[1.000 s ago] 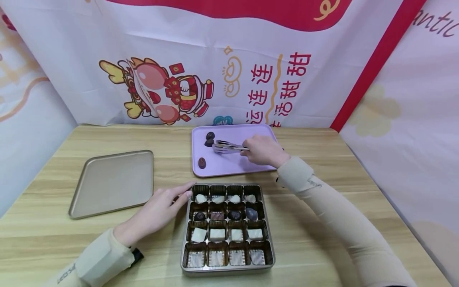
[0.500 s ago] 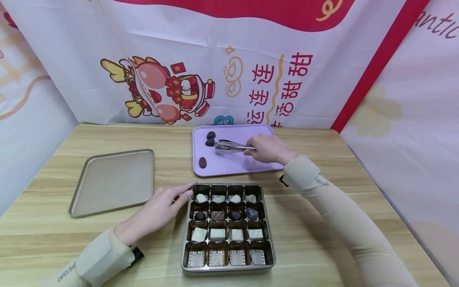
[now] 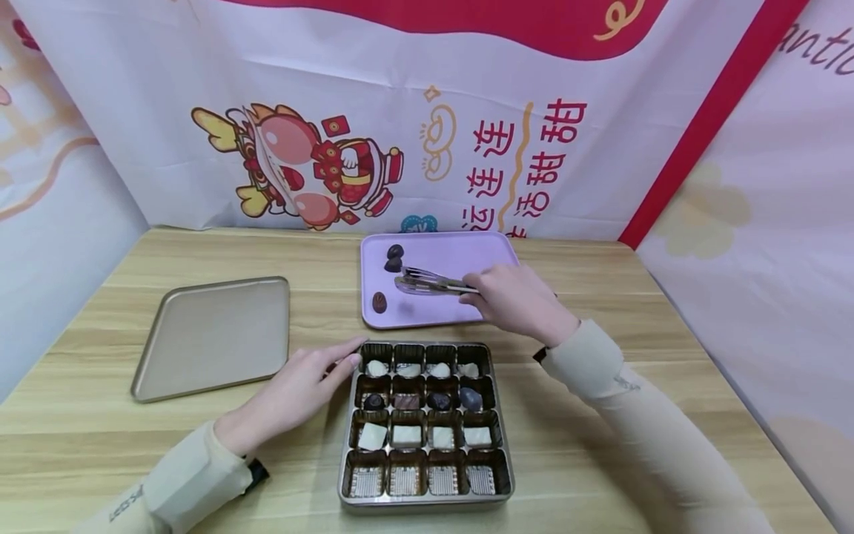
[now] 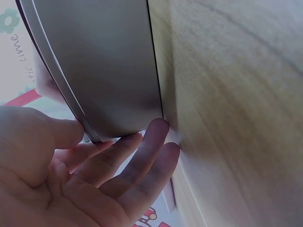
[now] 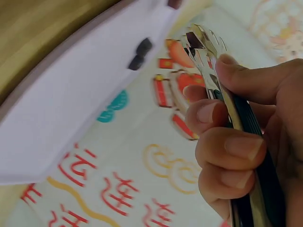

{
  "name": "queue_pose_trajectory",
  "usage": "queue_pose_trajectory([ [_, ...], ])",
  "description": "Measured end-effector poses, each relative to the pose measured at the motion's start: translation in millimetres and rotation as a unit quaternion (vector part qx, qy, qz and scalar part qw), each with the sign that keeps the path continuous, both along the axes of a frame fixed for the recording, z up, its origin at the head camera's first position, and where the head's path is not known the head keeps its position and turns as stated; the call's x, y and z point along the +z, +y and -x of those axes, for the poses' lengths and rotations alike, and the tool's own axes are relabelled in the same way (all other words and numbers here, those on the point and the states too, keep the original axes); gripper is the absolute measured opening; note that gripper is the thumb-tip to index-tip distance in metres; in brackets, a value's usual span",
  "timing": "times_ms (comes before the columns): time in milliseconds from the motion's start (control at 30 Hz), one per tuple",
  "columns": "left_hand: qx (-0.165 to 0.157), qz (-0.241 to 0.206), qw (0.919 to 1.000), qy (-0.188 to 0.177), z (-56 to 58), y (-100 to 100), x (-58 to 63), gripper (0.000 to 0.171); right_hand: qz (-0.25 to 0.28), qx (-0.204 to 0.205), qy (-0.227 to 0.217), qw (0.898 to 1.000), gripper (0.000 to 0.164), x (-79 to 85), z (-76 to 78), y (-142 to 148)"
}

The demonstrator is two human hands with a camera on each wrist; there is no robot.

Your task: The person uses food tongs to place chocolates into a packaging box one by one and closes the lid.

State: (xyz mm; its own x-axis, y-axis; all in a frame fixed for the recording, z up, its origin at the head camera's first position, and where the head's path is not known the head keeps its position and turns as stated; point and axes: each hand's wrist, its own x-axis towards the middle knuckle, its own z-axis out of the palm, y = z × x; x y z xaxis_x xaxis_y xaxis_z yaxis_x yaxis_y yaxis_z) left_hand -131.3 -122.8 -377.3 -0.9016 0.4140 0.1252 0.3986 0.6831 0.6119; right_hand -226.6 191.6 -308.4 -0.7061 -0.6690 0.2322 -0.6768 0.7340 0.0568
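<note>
My right hand (image 3: 517, 300) grips metal tongs (image 3: 437, 284) above the lilac tray (image 3: 454, 248). A dark brown piece (image 5: 193, 40) shows between the tong tips in the right wrist view; the head view does not show it clearly. Two dark chocolates (image 3: 394, 257) touch at the tray's far left, and a brown oval chocolate (image 3: 379, 302) lies by its near left corner. My left hand (image 3: 303, 386) holds the far left corner of a square chocolate tin (image 3: 427, 503), thumb (image 4: 66, 134) on its side and fingers (image 4: 154, 137) round the corner.
Within the tin's dark divider, the three far rows bear white and dark chocolates; the nearest row shows bare ribbed bottoms. A flat gold-brown baking tray (image 3: 223, 337) lies to the left on the wooden table (image 3: 574, 445). A printed cloth (image 3: 373, 67) hangs behind.
My right hand and the tongs have drawn a little right and nearer, and the tongs have moved off the two dark chocolates. My left hand stays at the tin's corner.
</note>
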Motion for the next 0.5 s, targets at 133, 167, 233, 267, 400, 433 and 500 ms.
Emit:
queue_pose_trajectory([
  [133, 0.0, 0.0, 1.0, 0.009, 0.4, 0.6, -1.4, 0.045, 0.018, 0.026, 0.02, 0.999, 0.019, 9.4, -29.6, 5.0],
  [167, 0.0, 0.001, 1.0, 0.009, 0.5, 0.8, -1.8, 0.045, 0.023, 0.036, 0.023, 0.999, 0.018, 12.3, -36.9, 7.1],
  [233, 0.0, 0.001, 0.9999, 0.011, 0.8, 1.3, -2.4, 0.045, 0.033, 0.06, 0.035, 0.997, 0.017, 17.8, -51.1, 12.2],
  [267, -0.001, 0.0, 1.0, 0.006, 0.8, 1.5, -2.3, 0.046, 0.037, 0.075, 0.042, 0.996, 0.017, 20.6, -58.5, 14.9],
  [400, -0.005, -0.006, 0.9998, 0.021, 0.9, 2.0, -3.0, 0.045, 0.054, 0.135, 0.067, 0.987, 0.016, 29.2, -85.8, 22.6],
  [433, -0.005, -0.006, 0.9997, 0.021, 0.8, 1.9, -2.9, 0.045, 0.054, 0.149, 0.072, 0.985, 0.017, 30.5, -92.1, 22.9],
  [500, -0.005, -0.004, 0.9998, 0.019, 0.9, 1.4, -2.5, 0.046, 0.051, 0.175, 0.08, 0.98, 0.02, 31.8, -103.3, 21.5],
])
